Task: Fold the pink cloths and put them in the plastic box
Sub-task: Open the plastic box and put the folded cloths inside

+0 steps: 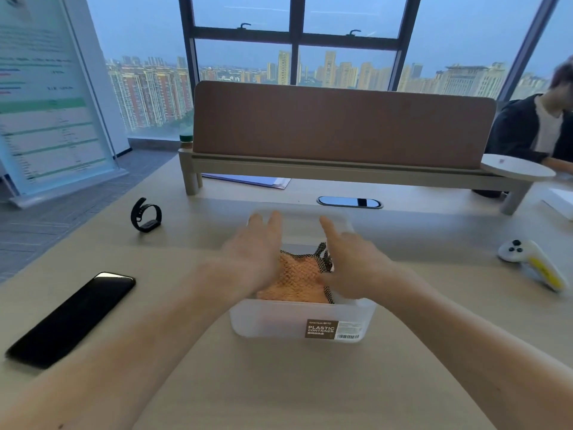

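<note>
As I view the scene remotely through the head camera, the plastic box [279, 321] stands at the centre of a pale wood-grain table [310, 383], its brown label [321, 328] reading "PLASTIC CONTAINER" and facing me. The pink cloth [297, 277], a waffle-textured piece with a black-and-white trim loop [324, 254], lies inside the box. The left hand [257, 243] is spread flat above the box with its fingers straight, released and holding nothing. The right hand [353, 259] has its index finger extended and its thumb low against the cloth. Motion blur keeps me from telling whether it pinches the fabric.

On the table to the left I note a black phone [71, 318] lying face up and, farther back, a black wristband [145, 215] standing on edge. A white-and-yellow controller [530, 259] lies at the right. Behind the box are an oval cable port [349, 202] and a beige riser shelf [341, 170] carrying a brown divider panel [341, 125], with papers [254, 180] under its left end.

A dark-framed window [297, 41] looks out on city towers under a dim sky. A printed poster stand [46, 88] stands on the grey carpet [31, 231] at left. Another person [533, 128] sits at the far right.
</note>
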Demonstrator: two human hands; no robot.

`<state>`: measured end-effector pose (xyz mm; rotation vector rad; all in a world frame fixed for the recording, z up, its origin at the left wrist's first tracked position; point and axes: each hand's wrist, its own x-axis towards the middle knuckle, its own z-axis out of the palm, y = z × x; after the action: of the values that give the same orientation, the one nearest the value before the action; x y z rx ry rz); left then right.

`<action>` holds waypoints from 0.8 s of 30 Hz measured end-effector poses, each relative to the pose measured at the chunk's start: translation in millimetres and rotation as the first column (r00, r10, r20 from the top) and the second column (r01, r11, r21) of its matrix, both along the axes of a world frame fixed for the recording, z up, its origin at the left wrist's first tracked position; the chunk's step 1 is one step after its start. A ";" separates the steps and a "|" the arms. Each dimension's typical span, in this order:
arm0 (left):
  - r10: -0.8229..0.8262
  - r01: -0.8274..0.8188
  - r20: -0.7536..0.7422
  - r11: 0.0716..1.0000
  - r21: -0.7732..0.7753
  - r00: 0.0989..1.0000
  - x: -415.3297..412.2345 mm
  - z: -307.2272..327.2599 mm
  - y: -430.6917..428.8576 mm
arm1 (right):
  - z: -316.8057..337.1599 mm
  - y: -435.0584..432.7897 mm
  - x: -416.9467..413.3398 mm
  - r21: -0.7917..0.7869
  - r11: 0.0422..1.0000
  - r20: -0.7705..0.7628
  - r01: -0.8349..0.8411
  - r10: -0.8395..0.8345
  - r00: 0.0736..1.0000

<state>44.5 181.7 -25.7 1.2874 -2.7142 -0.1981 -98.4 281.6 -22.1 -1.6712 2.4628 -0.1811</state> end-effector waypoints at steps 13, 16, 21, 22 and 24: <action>-0.428 0.337 0.385 0.898 0.283 0.818 2.9 6.4 -21.8 | -3.1 -7.9 -11.5 0.344 0.915 0.007 -0.209 0.220 0.975; -0.415 0.333 0.273 0.893 0.302 0.868 -5.0 17.3 -19.1 | 4.7 -14.5 -11.2 0.340 0.924 -0.036 -0.172 0.196 0.980; -0.523 0.430 0.220 0.828 0.359 0.823 -6.4 -9.5 -6.4 | 0.7 -16.0 -1.1 0.380 0.912 -0.073 -0.153 0.195 0.978; -0.523 0.432 0.238 0.833 0.347 0.818 -4.6 -9.2 -7.9 | -2.6 -14.1 -1.5 0.402 0.903 -0.085 -0.151 0.201 0.976; -0.488 0.424 0.216 0.861 0.282 0.846 -0.2 1.2 -14.8 | -0.8 -8.6 -5.1 0.367 0.919 -0.026 -0.144 0.165 0.986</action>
<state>44.3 166.9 -24.4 0.7161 -3.2980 -0.4080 -103.6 273.0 -22.9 -1.7078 2.2124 0.3283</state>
